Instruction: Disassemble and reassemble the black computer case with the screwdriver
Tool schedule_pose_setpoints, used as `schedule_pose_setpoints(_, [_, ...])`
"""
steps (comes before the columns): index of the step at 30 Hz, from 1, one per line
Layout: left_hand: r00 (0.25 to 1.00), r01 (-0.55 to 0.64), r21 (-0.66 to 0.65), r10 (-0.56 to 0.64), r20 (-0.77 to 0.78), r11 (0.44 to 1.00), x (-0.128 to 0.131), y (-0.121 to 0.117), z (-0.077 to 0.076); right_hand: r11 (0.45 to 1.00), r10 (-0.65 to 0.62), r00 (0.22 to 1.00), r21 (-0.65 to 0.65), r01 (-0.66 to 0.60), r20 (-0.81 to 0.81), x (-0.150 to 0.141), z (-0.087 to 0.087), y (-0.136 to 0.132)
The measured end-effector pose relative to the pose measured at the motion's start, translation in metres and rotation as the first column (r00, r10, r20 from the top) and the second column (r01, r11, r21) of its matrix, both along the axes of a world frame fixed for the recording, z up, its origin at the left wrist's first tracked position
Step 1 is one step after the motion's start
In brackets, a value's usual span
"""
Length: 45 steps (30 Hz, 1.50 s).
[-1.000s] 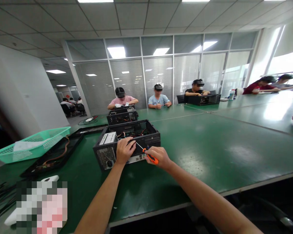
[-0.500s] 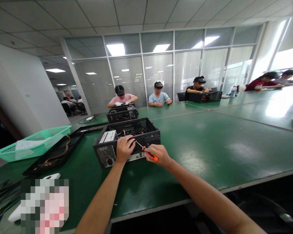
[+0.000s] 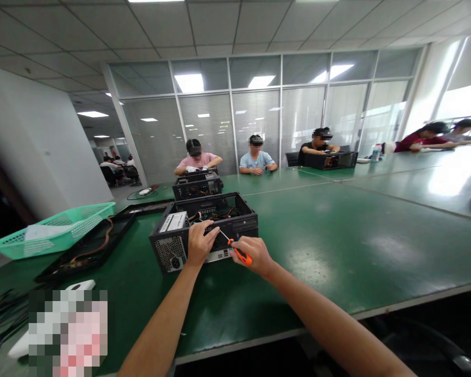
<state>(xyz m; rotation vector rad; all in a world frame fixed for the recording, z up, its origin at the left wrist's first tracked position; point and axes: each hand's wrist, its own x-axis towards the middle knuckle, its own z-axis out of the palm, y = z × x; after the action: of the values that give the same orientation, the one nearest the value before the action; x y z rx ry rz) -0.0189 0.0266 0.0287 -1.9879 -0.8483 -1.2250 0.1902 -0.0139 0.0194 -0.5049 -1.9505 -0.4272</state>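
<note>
A black desktop computer case [image 3: 244,226] lies on its side on the green table, its upper side uncovered. Inside it sits a power supply [image 3: 174,222] with a white label, and loose wires show behind. My right hand [image 3: 256,254] is closed round the orange and black handle of a screwdriver [image 3: 242,255]. The thin shaft points up and left to the near face of the case. My left hand [image 3: 201,241] is at that face, fingers bent together beside the screwdriver's tip. Whatever is between those fingertips is too small or hidden to make out.
A mint-green plastic basket [image 3: 68,225] stands at the left, beside a black case panel [image 3: 90,246]. Dark cables [image 3: 3,314] lie at the near left. Across the table, another open case [image 3: 198,186] stands before a person [image 3: 196,159] in pink.
The view has tilted slightly upward. My right hand and the screwdriver have shifted a little, the handle slightly left. Both hands stay at the same face of the case.
</note>
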Motion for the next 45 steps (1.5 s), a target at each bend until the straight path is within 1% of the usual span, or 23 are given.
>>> schedule_pose_setpoints(3, [1.0, -0.009, 0.018, 0.01, -0.015, 1.0, -0.001, 0.001, -0.001, 0.999, 0.021, 1.0, -0.045, -0.021, 0.012, -0.003, 0.0, -0.004])
schedule_pose_setpoints(5, [1.0, -0.018, 0.026, 0.018, -0.022, 1.0, -0.001, 0.002, -0.001, 0.996, 0.066, 0.998, -0.057, -0.065, 0.003, -0.001, 0.001, -0.006])
schedule_pose_setpoints(7, [0.999, -0.023, 0.033, 0.024, -0.025, 0.999, -0.001, 0.003, -0.002, 0.992, 0.125, 0.992, -0.027, -0.125, -0.02, 0.003, 0.002, -0.008])
schedule_pose_setpoints(9, [0.999, -0.024, 0.043, 0.025, -0.024, 0.999, 0.0, 0.003, -0.002, 0.986, 0.159, 0.987, 0.048, -0.157, -0.036, 0.009, 0.004, -0.008])
schedule_pose_setpoints(12, [1.0, -0.025, 0.043, 0.025, -0.017, 0.999, 0.001, 0.003, -0.002, 0.982, 0.116, 0.993, 0.15, -0.113, -0.01, 0.017, 0.009, -0.008])
schedule_pose_setpoints(14, [1.0, -0.023, 0.032, 0.023, -0.009, 0.999, 0.001, 0.003, -0.002, 0.981, 0.084, 0.996, 0.17, -0.089, 0.037, 0.02, 0.012, -0.008])
schedule_pose_setpoints(17, [1.0, -0.011, 0.005, 0.011, 0.004, 1.0, 0.001, 0.002, -0.001, 0.979, 0.093, 0.992, 0.173, -0.107, 0.089, 0.017, 0.012, -0.01])
schedule_pose_setpoints(20, [1.0, -0.001, -0.021, 0.002, 0.019, 1.0, 0.001, 0.0, 0.0, 0.973, 0.105, 0.993, 0.2, -0.112, 0.047, 0.012, 0.008, -0.011])
schedule_pose_setpoints(22, [1.0, 0.003, -0.027, -0.002, 0.024, 1.0, 0.002, -0.001, 0.001, 0.97, 0.096, 0.995, 0.222, -0.097, 0.016, 0.01, 0.006, -0.011])
schedule_pose_setpoints(24, [1.0, 0.005, -0.027, -0.005, 0.023, 1.0, 0.002, -0.002, 0.001, 0.969, 0.079, 0.997, 0.234, -0.081, 0.019, 0.01, 0.005, -0.011])
schedule_pose_setpoints(28, [1.0, 0.003, -0.026, -0.003, 0.018, 1.0, 0.003, -0.004, 0.001, 0.976, 0.06, 0.998, 0.212, -0.058, -0.002, 0.013, 0.005, -0.01])
schedule_pose_setpoints(32, [1.0, -0.002, -0.017, 0.002, 0.011, 1.0, 0.003, -0.004, 0.001, 0.98, 0.083, 0.994, 0.185, -0.068, -0.073, 0.013, 0.005, -0.01])
schedule_pose_setpoints(38, [1.0, -0.021, -0.018, 0.021, -0.001, 1.0, 0.003, -0.005, 0.0, 0.968, 0.135, 0.977, 0.23, -0.095, -0.166, 0.013, 0.004, -0.006])
schedule_pose_setpoints(41, [1.0, -0.026, -0.023, 0.026, 0.002, 0.999, 0.003, -0.005, 0.0, 0.962, 0.153, 0.977, 0.247, -0.114, -0.149, 0.014, 0.002, -0.005])
schedule_pose_setpoints(45, [1.0, -0.027, -0.013, 0.027, 0.002, 1.0, 0.004, -0.006, 0.001, 0.958, 0.125, 0.983, 0.274, -0.085, -0.134, 0.014, 0.0, -0.005])
